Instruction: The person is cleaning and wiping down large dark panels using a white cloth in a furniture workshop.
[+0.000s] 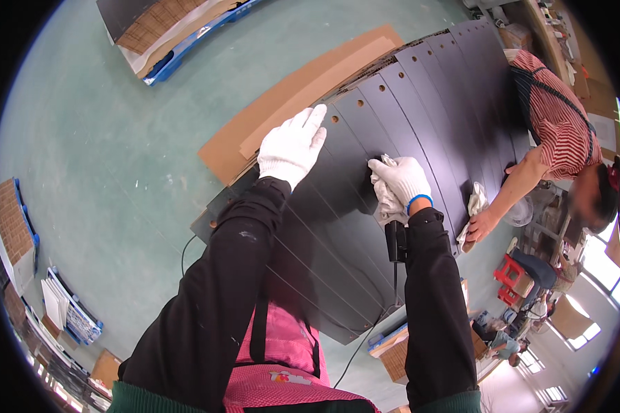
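Note:
Dark grey panels (430,103) lie side by side in a row under my hands, with round holes near their far ends. My left hand (293,146), in a white knit glove, lies flat at the far left edge of the panels, its fingers stretched out. Toward the middle, my right hand (408,180), also gloved in white, is closed round a crumpled white cloth (387,201) and presses it on the panel surface. The fingertips of that hand are partly hidden by the cloth. A black box-shaped device (395,241) sits at my right wrist.
At the right a co-worker (551,117) in a striped top holds another cloth (477,201) at the panels' edge. Brown cardboard sheets (234,148) stick out beyond the far side. A black cable (357,351) hangs near me. A loaded blue pallet (186,51) stands on the green floor.

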Motion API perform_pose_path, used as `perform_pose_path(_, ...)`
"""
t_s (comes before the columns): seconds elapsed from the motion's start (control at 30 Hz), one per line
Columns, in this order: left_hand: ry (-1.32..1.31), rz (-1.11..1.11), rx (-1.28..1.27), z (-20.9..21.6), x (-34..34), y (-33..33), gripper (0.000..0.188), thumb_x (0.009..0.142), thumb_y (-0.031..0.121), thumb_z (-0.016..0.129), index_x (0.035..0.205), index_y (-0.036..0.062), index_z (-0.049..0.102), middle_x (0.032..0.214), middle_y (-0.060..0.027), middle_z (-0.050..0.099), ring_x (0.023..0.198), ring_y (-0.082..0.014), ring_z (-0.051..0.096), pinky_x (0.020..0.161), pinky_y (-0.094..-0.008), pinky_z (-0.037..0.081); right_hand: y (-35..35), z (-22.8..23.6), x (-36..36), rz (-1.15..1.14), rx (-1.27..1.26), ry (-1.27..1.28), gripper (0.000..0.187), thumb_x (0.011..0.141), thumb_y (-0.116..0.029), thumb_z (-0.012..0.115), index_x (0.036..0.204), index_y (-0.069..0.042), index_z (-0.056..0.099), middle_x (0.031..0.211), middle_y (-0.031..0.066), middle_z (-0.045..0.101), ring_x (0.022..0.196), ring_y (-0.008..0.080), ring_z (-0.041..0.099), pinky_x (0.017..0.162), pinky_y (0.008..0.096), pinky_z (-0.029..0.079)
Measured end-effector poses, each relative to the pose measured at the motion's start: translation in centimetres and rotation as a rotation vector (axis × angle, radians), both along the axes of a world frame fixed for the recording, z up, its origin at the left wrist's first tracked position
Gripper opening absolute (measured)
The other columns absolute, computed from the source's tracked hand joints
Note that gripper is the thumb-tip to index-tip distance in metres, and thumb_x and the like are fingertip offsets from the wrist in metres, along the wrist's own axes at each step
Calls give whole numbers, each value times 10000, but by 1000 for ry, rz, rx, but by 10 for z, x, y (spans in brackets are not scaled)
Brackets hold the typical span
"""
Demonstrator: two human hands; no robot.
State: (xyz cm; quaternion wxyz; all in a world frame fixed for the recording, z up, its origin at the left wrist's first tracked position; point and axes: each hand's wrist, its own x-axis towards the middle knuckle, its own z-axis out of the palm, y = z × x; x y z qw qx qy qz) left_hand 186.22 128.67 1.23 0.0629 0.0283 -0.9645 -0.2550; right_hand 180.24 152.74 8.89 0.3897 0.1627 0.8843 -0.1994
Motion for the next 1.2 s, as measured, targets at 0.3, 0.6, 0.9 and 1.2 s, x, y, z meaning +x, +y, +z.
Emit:
perform_pose_path(0.3, -27, 7, 0, 7, 4, 1, 467, 1039, 322, 578, 1488, 195, 547, 1347, -32, 677, 1096, -270, 700, 886, -425, 596, -13, 3, 7, 38, 108, 119, 550, 833, -542, 766, 893, 3, 800, 808, 146, 769, 745, 278, 745, 750, 390, 578)
perform_pose_path(0.6, -53, 7, -10, 7, 5, 1, 470, 1043, 333, 572, 1492, 198, 544, 1377, -24, 661, 1082, -268, 700, 896, -423, 592, -22, 10, 9, 14, 178, 99, 567, 801, -583, 735, 950, -43, 819, 905, 179, 787, 879, 352, 765, 831, 417, 583)
perform_pose_path(0.9, 19, 13, -21, -1, 5, -1, 471, 1042, 332, 575, 1493, 197, 548, 1364, -23, 674, 1083, -261, 702, 886, -426, 594, -14, 4, 4, 27, 129, 92, 593, 792, -614, 751, 960, -50, 825, 916, 185, 788, 881, 360, 764, 839, 414, 584)
perform_pose_path(1.2, 42, 13, -10, -1, 1, 4, 470, 1044, 338, 569, 1492, 196, 554, 1363, -30, 678, 1093, -265, 702, 895, -422, 593, -4, 3, 2, -68, -30, 32, 515, 812, -528, 749, 919, -27, 810, 875, 180, 780, 863, 337, 766, 826, 412, 580)
